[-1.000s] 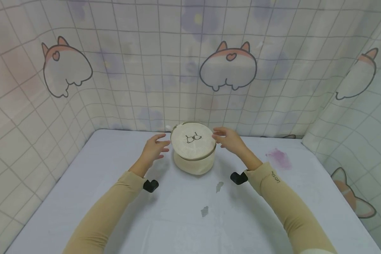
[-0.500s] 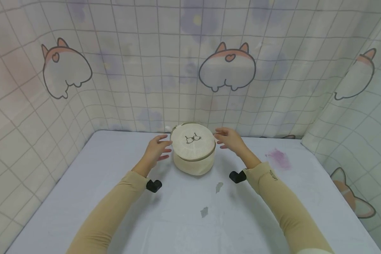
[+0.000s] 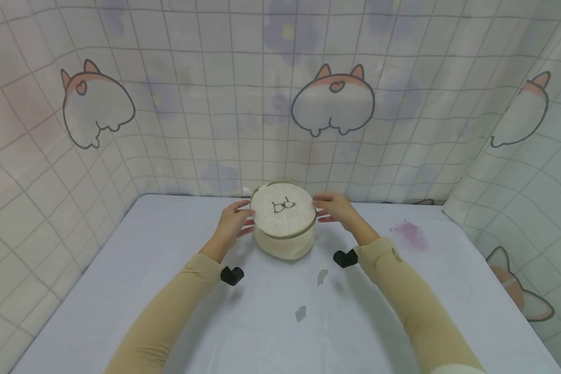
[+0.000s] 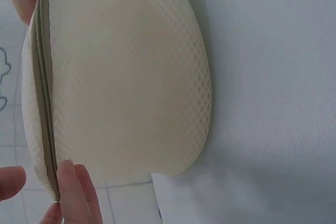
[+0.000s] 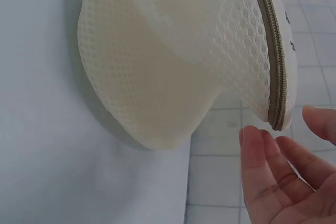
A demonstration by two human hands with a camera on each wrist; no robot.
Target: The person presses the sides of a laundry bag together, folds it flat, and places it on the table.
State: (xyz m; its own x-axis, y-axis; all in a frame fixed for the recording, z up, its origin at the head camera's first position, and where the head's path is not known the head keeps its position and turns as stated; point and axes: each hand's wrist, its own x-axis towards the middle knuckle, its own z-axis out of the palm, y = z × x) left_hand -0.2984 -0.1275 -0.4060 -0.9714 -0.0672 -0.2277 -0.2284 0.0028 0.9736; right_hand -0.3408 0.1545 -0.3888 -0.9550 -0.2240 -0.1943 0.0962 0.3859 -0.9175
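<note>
A round cream mesh laundry bag [image 3: 282,246] stands on the table near its back edge, with a bra drawing on its flat top. A brown zipper [image 4: 46,87] runs round the rim. My left hand [image 3: 230,223] is at the bag's left side. In the left wrist view its fingers [image 4: 73,192] touch the rim by the zipper, the thumb [image 4: 10,182] standing apart. On the other side is my right hand [image 3: 340,210]. Its fingers [image 5: 254,150] lie just below the rim in the right wrist view, thumb apart; whether they touch the mesh I cannot tell.
The white-covered table [image 3: 271,343] has a pink stain [image 3: 410,235] at the right and two small grey patches in front of the bag. A checked curtain [image 3: 205,104] with corgi prints hangs close behind the bag and along both sides.
My left hand has moved right, up to the bag's rim. The right hand has shifted slightly and stays close to the other side. The bag stays where it was.
</note>
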